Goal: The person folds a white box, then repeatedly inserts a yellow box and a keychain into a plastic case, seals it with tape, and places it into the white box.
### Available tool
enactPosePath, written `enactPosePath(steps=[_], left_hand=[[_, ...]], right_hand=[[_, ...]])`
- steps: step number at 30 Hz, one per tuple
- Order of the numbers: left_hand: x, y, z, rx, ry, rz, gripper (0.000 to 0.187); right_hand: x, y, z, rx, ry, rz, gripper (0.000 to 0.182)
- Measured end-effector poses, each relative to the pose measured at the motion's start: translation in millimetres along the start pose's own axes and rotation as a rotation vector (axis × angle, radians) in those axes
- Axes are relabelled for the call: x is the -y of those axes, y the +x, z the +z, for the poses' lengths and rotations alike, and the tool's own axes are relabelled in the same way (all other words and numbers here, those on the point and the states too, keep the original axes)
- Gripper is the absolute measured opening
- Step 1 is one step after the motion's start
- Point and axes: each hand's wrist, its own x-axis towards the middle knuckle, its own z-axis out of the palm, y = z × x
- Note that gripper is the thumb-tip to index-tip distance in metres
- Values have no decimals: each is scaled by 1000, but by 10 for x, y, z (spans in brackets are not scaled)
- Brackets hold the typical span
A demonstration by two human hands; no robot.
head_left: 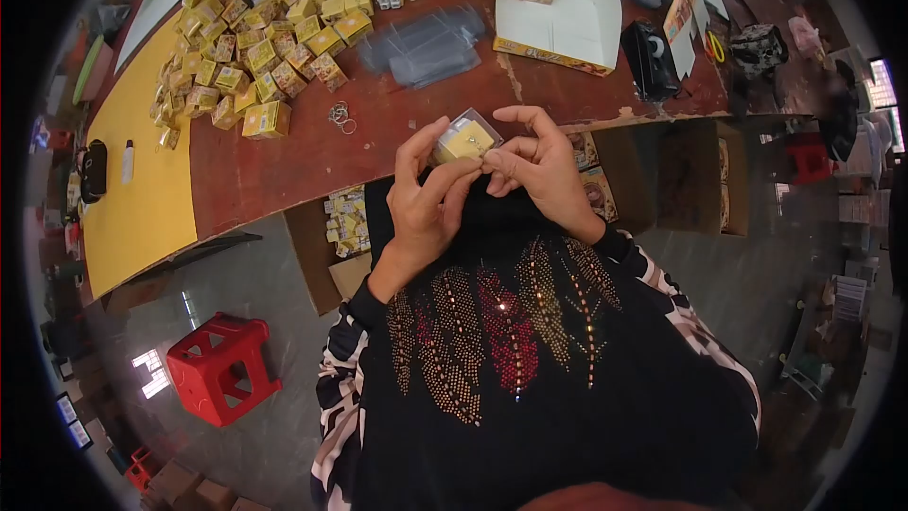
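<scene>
Just off the table's front edge, my left hand (427,194) grips a small yellow box in a clear plastic case (467,139) by its left and lower sides. At the case's lower right corner, my right hand (537,163) pinches with thumb and fingertips, its index finger raised along the far side. A small metal piece shows on the face of the box. What lies between the right fingertips is too small to make out. Metal rings (341,117) lie on the table to the left, and flat clear plastic sleeves (426,45) lie beyond the hands.
Many small yellow boxes (267,57) are heaped on the red-brown table (255,170). An open white tray box (567,24) holds two blocks of boxes. A black case (649,61) and yellow-handled scissors (714,46) lie right. Cartons (705,180) stand below; a red stool (219,369) is lower left.
</scene>
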Motion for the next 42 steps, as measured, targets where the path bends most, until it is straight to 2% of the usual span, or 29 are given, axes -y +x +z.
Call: enactPosePath(steps=[2,3,5,6,7,8,9,10,13,15,17,19,21,22,23,24,25,26,27,28,29,31,35,37,39,41,42], left_hand=[[-7,9,-21,-1,-17,-12,24],[-28,24,-36,8,-8,-50,26],[-41,9,-39,10,4,-89,29],[-30,-13,-18,20,-125,-207,28],[-31,-18,-1,31,-256,-325,27],[-40,-12,9,31,-256,-324,27],[-56,4,17,9,-371,-367,26],[-64,16,19,-13,-487,-410,25],[-16,18,2,-8,-549,-467,24],[-9,34,-2,1,-516,-439,25],[-22,42,2,7,-485,-418,25],[-49,64,-7,38,-521,-477,25],[-5,49,1,63,-540,-478,26],[11,51,6,85,-561,-477,28],[16,61,5,90,-560,-475,28],[-6,94,-6,80,-490,-404,32],[-28,128,-17,67,-421,-332,36],[-56,163,-33,64,-420,-331,36],[-89,191,-55,74,-249,-219,40],[-106,204,-66,88,-78,-108,44],[-105,209,-63,94,-78,-105,44],[-96,229,-34,140,9,106,51],[-95,222,-1,195,25,132,51],[-47,223,9,277,112,345,46],[-54,208,23,287,167,412,40],[-84,230,24,359,255,549,37],[-82,232,34,360,252,555,37]], right_hand=[[-98,52,-65,-60,-310,-74,49],[-137,72,-85,-56,-312,-75,49],[-186,112,-113,-172,-585,-576,35],[-152,142,-129,-168,-585,-579,35],[-98,173,-154,-66,-726,-776,28],[-61,192,-168,41,-864,-971,20],[-57,208,-145,77,-756,-865,12],[-46,236,-166,78,-756,-866,12],[-35,313,-219,198,-754,-818,19],[-67,323,-226,226,-630,-586,25],[-104,362,-282,262,-623,-575,28],[-118,427,-339,301,-613,-563,32],[-117,469,-400,378,-818,-634,41],[-130,457,-418,372,-817,-635,41],[-147,440,-429,380,-540,-457,47],[-154,428,-436,383,-263,-279,53],[-92,418,-430,353,-78,-301,53],[-83,427,-525,209,-80,-225,48],[-91,445,-629,63,-81,-147,44],[-128,486,-677,1,-118,-127,39],[-145,483,-735,-3,-114,-130,39],[-121,452,-817,165,-116,137,39],[-92,374,-796,197,-21,144,45],[-84,412,-822,192,-5,167,49],[-61,444,-834,186,9,188,53],[-8,473,-817,350,9,216,61],[13,487,-803,420,27,188,56]])
